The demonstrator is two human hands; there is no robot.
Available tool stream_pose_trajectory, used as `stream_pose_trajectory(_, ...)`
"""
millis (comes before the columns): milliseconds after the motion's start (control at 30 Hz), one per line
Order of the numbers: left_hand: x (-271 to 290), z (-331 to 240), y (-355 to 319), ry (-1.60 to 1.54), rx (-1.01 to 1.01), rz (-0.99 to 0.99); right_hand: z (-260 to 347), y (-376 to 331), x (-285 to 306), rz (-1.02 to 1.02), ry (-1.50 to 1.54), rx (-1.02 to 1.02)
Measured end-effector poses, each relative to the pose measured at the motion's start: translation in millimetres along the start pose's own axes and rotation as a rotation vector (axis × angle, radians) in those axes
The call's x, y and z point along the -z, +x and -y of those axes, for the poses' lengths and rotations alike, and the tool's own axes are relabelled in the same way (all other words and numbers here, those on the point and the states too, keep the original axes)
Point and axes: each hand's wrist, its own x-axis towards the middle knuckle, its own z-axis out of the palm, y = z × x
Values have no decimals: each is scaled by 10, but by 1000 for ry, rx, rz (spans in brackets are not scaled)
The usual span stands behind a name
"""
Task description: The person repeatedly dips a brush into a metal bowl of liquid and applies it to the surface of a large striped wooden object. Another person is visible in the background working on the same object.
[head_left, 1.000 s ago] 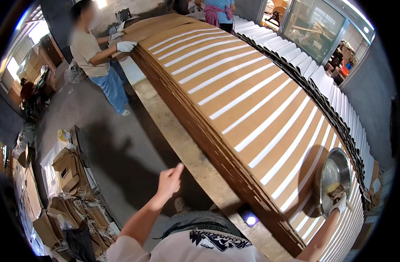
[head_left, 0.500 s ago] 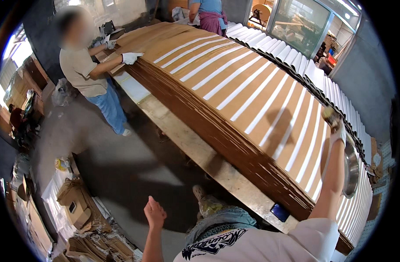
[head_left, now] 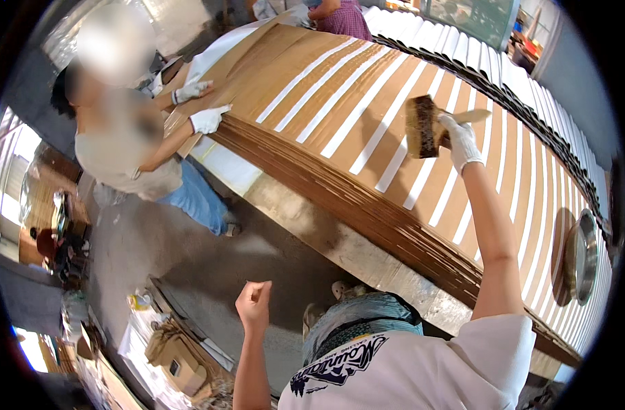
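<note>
My right hand [head_left: 463, 142], in a white glove, grips a wide brush [head_left: 422, 126] by its wooden handle. The brush has dark bristles and is over a thick stack of brown sheets [head_left: 312, 89]; whether it touches them I cannot tell. White stripes [head_left: 392, 167] cross the top of the stack. Bare and curled into a fist, my left hand [head_left: 254, 306] is held in the air in front of me, with nothing seen in it. A round metal basin [head_left: 586, 260] rests at the right on the striped surface.
At the far left a co-worker's gloved hands [head_left: 209, 119] hold the sheets' end. Another person [head_left: 343, 19] stands behind the far end. White corrugated sheets [head_left: 456, 41] line the far side. A pale bench edge [head_left: 306, 222] juts below the stack; flattened cardboard [head_left: 179, 359] lies lower left.
My right hand has moved the brush left, from near the basin to over the middle of the stripes. The view has shifted. The co-worker's hands stay at the sheets' end.
</note>
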Motion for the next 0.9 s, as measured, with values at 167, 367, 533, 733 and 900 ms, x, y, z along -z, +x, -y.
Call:
stream_pose_trajectory(167, -302, -164, 1113, 141, -291, 175, 7, 216, -787, 102, -485, 59)
stream_pose_trajectory(367, -862, -496, 2625, 274, -783, 462, -142, 403, -1578, 111, -832, 204)
stream_pose_trajectory(533, -1364, -795, 3601, 415, -1136, 538, -480, 842, -1830, 76, -710, 307)
stream_pose_trajectory(733, -1748, -535, 4048, 405, -1293, 635, -698, 950, -2224, -79, -1259, 374)
stream_pose_trajectory(900, -1841, -350, 4120, 459, -1364, 553, -827, 1708, -2012, -155, -1249, 347)
